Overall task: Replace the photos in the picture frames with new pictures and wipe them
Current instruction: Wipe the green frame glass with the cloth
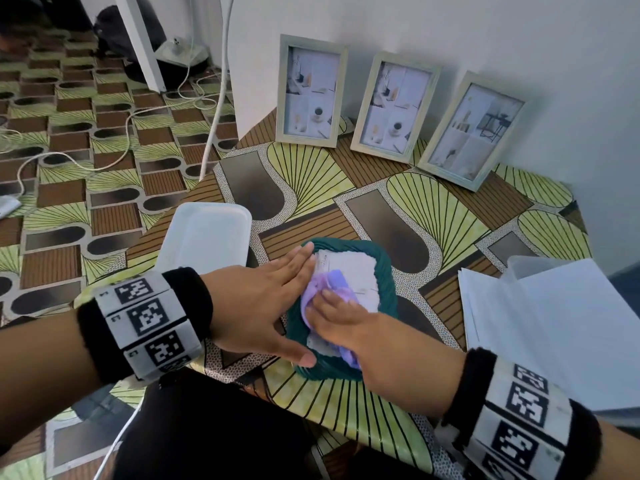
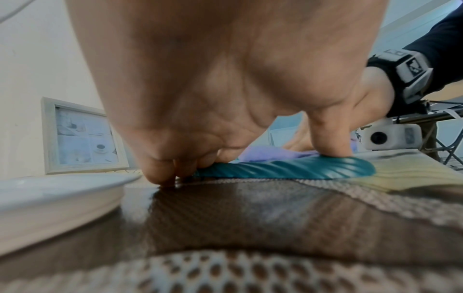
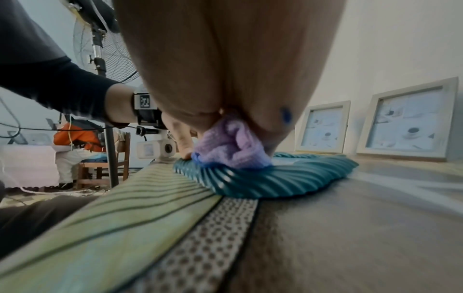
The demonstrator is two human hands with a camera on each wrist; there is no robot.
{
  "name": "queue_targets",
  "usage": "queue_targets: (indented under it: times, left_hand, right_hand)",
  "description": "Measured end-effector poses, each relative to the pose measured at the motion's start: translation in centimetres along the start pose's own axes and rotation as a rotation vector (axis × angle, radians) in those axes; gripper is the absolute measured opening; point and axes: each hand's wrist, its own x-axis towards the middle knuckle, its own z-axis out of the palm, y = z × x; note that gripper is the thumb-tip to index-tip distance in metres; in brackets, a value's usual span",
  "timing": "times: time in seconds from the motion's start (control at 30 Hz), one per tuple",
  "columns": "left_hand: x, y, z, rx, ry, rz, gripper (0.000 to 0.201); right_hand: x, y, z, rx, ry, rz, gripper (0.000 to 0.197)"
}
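Observation:
A teal ribbed picture frame (image 1: 385,271) (image 2: 288,169) (image 3: 275,182) lies flat on the patterned table with a pale photo (image 1: 349,265) in it. My left hand (image 1: 291,306) (image 2: 175,119) lies with straight fingers along the frame's left edge, and its thumb presses the near rim. My right hand (image 1: 339,317) (image 3: 225,79) grips a bunched lilac cloth (image 1: 317,289) (image 2: 270,153) (image 3: 230,146) and presses it onto the frame's front. Three pale wooden frames (image 1: 310,91) (image 1: 394,107) (image 1: 472,129) with photos lean against the back wall.
A white tray (image 1: 207,233) (image 2: 62,190) sits just left of my left hand. A stack of white sheets (image 1: 554,323) and a clear container (image 1: 526,265) lie at the right. White cables (image 1: 114,150) run over the floor to the left, beyond the table's edge.

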Motion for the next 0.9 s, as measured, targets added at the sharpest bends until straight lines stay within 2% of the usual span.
queue_targets:
  times: [0.2,0.4,0.5,0.57,0.63,0.77,0.9]
  left_hand:
    - [-0.2,0.5,-0.4,-0.009,-0.043,-0.002,0.115]
    - [-0.5,0.8,-0.7,-0.055,-0.065,0.014,0.104]
    - [-0.6,0.9,-0.6,-0.055,-0.067,0.026,0.103]
    - [-0.6,0.8,-0.6,-0.068,-0.074,0.033,0.103]
    - [-0.5,0.7,-0.6,-0.082,-0.079,0.035,0.105]
    - [-0.2,0.5,-0.7,-0.098,-0.097,0.04,0.109]
    - [-0.1,0.3,-0.7,-0.104,-0.109,0.047,0.109]
  right_hand:
    - [-2.7,0.2,1.2,-0.02,-0.048,-0.043,0.081]
    - [-5.3,-0.2,1.4,-0.09,0.029,0.157,0.081]
    - [-5.4,-0.3,0.5,-0.301,0.173,0.205,0.072]
    - [-4.6,-0.1,0.0,-0.358,0.127,0.251,0.072]
    - [-3.7,0.5,-0.4,-0.325,-0.014,0.297,0.067]
    - [-1.2,2.1,-1.6,-0.379,-0.017,0.345,0.063]
    - [1.0,2.7,-2.7,-0.318,-0.016,0.318,0.071]
